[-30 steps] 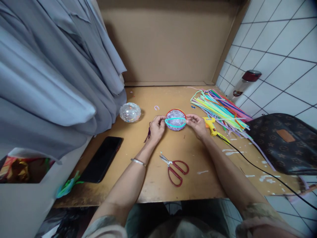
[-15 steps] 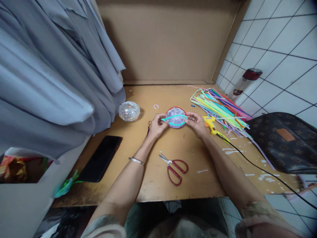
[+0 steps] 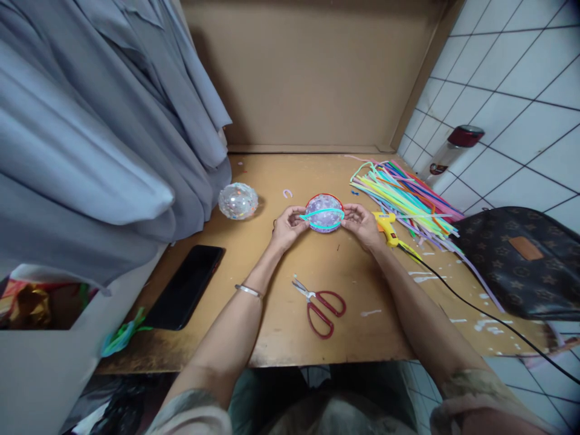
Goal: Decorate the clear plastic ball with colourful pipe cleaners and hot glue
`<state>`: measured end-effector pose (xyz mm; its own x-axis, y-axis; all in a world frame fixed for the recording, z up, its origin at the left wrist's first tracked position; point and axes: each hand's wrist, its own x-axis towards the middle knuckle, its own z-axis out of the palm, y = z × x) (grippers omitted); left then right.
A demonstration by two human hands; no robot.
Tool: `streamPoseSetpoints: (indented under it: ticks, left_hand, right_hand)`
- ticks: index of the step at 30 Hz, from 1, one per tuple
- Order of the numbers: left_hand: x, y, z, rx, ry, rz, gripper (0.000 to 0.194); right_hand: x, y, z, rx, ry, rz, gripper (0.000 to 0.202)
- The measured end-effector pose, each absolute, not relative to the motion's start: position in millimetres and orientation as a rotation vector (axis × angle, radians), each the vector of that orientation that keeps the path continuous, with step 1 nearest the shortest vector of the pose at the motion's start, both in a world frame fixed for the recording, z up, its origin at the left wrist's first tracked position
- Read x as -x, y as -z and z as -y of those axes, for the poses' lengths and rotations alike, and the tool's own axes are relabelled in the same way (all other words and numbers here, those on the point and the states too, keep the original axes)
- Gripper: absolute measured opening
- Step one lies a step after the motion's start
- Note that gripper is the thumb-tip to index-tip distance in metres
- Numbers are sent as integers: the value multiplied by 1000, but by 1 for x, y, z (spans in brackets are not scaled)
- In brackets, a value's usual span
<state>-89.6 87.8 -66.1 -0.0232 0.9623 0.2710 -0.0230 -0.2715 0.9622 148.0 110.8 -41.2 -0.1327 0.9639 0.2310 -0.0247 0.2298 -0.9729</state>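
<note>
A bent turquoise pipe cleaner (image 3: 323,211) forms a pointed loop over a purple speckled ball (image 3: 324,202) with a red strip along its far rim. My left hand (image 3: 289,228) pinches the loop's pointed left end. At the loop's right end, my right hand (image 3: 361,224) grips it between thumb and fingers. Both hands are beside the ball; whether the fingertips also touch it is unclear. Nearer the front edge lie scissors (image 3: 320,307) with red handles, their blades slightly apart. A clear ball (image 3: 238,201) rests to the left.
Right of my hands are a yellow glue gun (image 3: 386,228) with a black cord, a pile of coloured pipe cleaners (image 3: 403,193), a bottle (image 3: 446,154) and a dark patterned bag (image 3: 521,260). A black phone (image 3: 185,287) lies at left, near grey cloth (image 3: 136,139).
The view has shifted very slightly. My hands still hold the turquoise loop over the ball in nearly the same pose.
</note>
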Motion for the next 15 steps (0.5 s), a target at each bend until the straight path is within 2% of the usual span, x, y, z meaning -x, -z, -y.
streamPoseSetpoints:
  ticks: [5, 11, 15]
  left_hand:
    - [88, 64, -88, -1342, -1461, -1066, 48]
    - [86, 61, -87, -1302, -1475, -1100, 48]
    - [85, 59, -88, -1354, -1476, -1099, 54]
  right_hand:
    - [-146, 37, -106, 956, -1108, 1403, 49]
    - [-144, 34, -100, 974, -1126, 1428, 30]
    - [-142, 35, -101, 978, -1072, 1427, 22]
